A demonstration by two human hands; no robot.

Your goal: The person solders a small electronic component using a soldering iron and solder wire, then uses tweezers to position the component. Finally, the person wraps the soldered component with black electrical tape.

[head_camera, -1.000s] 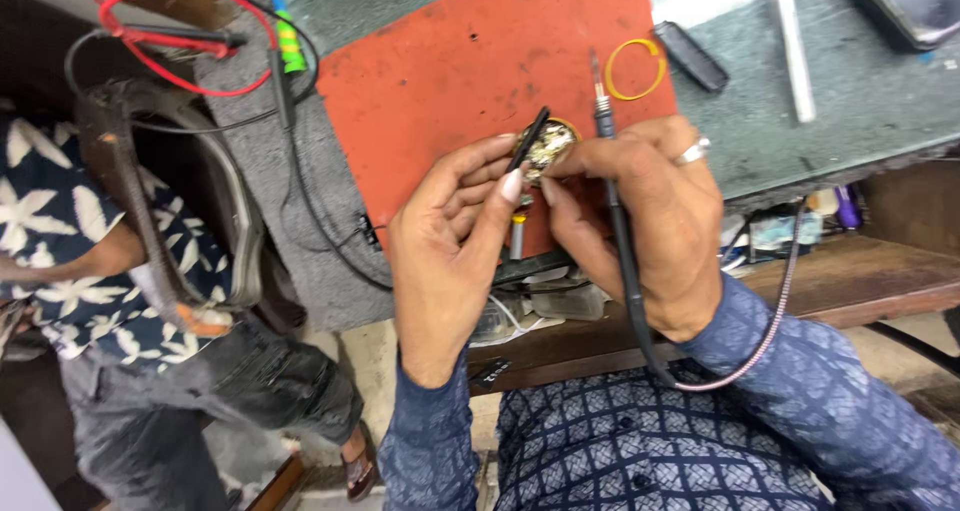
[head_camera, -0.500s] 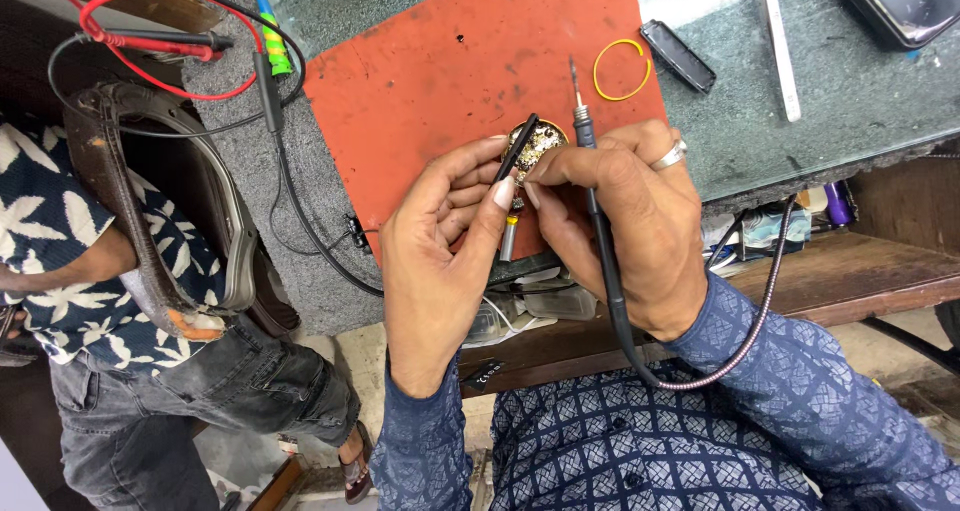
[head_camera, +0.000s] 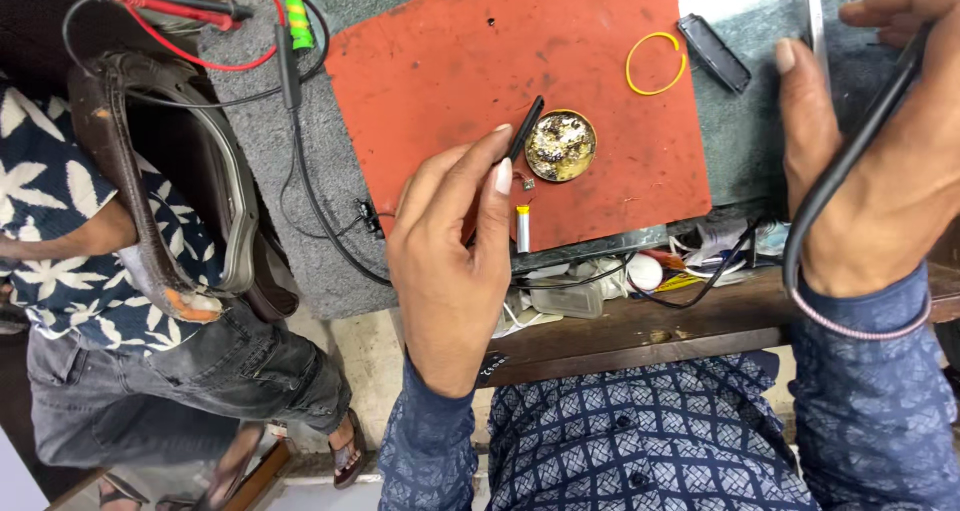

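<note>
My left hand (head_camera: pixel 450 261) pinches a small thin black part (head_camera: pixel 527 127) between thumb and forefinger, just left of a round tin (head_camera: pixel 560 146) of crusty yellowish residue. The tin lies on the orange mat (head_camera: pixel 480 61). A small white cylinder with a yellow end (head_camera: pixel 522 229) lies at the mat's near edge, under my fingers. My right hand (head_camera: pixel 880 171) is far off to the right, over the dark green bench, wrapped around the black soldering iron, whose cable (head_camera: pixel 800 261) loops down around my wrist. The iron's tip is out of view.
A yellow rubber band (head_camera: pixel 655 64) and a flat black piece (head_camera: pixel 714 54) lie beyond the tin. Red and black test leads (head_camera: pixel 180 6) lie at the top left. A person in a floral shirt (head_camera: pixel 60 271) with a brown strap (head_camera: pixel 160 201) stands at left. A cluttered shelf (head_camera: pixel 640 271) sits under the bench.
My right hand has drawn the soldering iron away to the right. The tin, held up before, now lies on the mat. My left hand keeps only the black part.
</note>
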